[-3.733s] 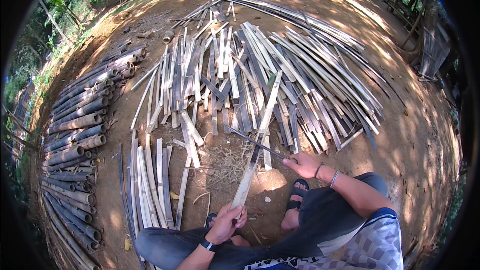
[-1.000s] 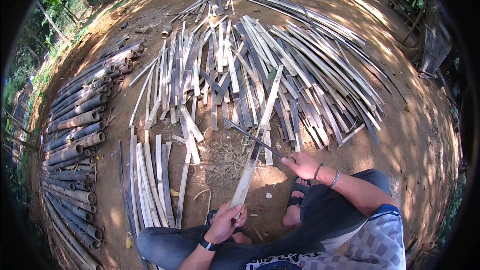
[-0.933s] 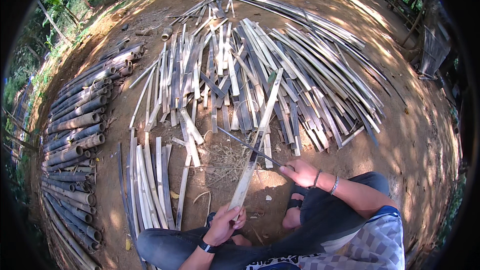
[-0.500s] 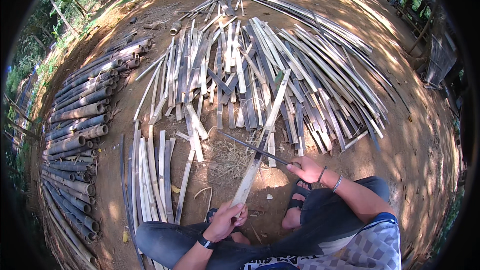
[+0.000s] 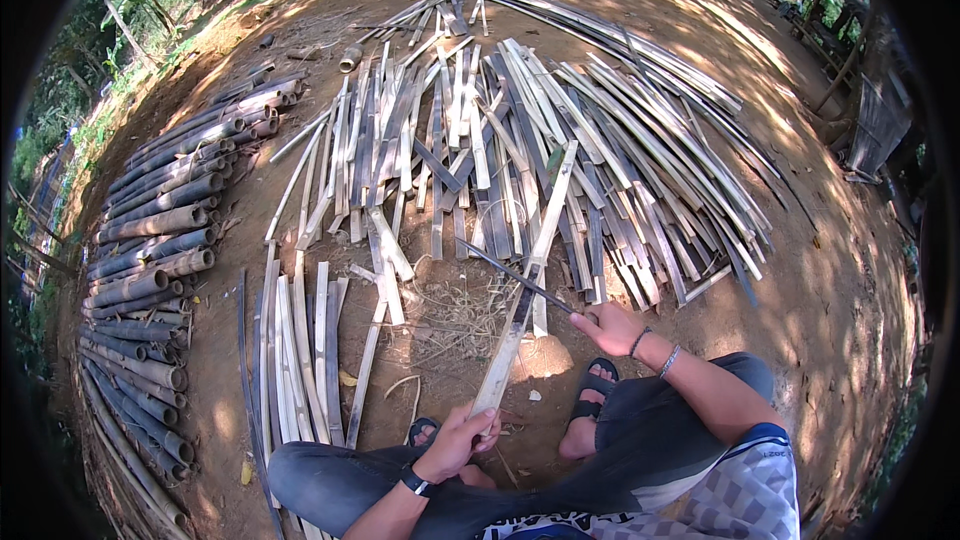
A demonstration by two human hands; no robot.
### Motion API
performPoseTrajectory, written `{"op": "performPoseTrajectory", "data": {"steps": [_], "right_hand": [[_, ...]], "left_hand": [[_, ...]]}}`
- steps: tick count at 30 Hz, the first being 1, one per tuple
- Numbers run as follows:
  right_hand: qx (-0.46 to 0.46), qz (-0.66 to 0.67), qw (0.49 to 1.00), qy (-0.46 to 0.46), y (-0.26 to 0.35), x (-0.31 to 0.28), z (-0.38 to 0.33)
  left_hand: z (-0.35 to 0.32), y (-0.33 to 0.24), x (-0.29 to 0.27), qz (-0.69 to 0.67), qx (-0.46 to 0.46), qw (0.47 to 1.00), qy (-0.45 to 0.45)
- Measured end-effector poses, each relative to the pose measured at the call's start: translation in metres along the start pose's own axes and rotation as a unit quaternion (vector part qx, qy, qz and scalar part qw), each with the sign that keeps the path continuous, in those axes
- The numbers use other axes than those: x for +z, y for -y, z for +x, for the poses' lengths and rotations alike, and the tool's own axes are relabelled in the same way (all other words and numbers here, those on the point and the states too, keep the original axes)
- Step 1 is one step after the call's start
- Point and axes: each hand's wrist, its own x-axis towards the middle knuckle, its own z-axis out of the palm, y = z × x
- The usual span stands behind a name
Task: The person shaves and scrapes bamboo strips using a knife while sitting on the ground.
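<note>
My left hand is closed round the near end of a long split bamboo strip. The strip slants up and away to the right, its pale face with a dark patch partway along, and its far part lies over the pile. In my right hand is the handle of a long, thin, dark-bladed knife. The blade lies across the strip near the dark patch, tip pointing to the far left. Fingers hide most of the handle.
A wide pile of split bamboo strips spreads ahead. More strips lie at near left, beside stacked dark bamboo poles. Thin shavings cover the dirt before my sandalled feet. A bamboo piece lies farther off.
The knife has shifted slightly away from me along the strip, and its blade has tilted more steeply. My left hand and the strip's near end have moved a little to the right.
</note>
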Motion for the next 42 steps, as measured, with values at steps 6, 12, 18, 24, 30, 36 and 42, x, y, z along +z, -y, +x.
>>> {"op": "performPoseTrajectory", "data": {"steps": [6,12,18,24,30,36,42], "right_hand": [[-0.036,0.019,0.999,0.003,-0.008,0.008,-0.006],[0.018,0.006,1.0,-0.013,-0.004,-0.002,-0.003],[0.03,0.041,0.998,-0.032,-0.013,-0.003,0.003],[-0.015,0.018,1.0,-0.01,-0.008,-0.001,-0.003],[0.043,0.087,0.994,-0.041,-0.023,0.001,0.007],[-0.037,0.022,0.998,-0.038,-0.021,-0.001,0.003],[0.018,0.052,0.998,-0.027,-0.017,-0.001,0.004]], "left_hand": [[-0.004,-0.009,0.009,0.007,-0.004,1.0,0.002],[-0.008,-0.009,0.009,-0.012,-0.009,1.0,0.005],[-0.007,-0.009,0.009,0.004,-0.008,1.0,0.006],[-0.008,-0.016,0.009,-0.015,0.002,1.0,0.0],[-0.007,-0.009,0.012,0.002,-0.007,1.0,0.017],[-0.006,-0.014,0.009,-0.004,0.003,1.0,0.016],[-0.008,-0.012,0.01,0.026,0.005,1.0,-0.008]]}}
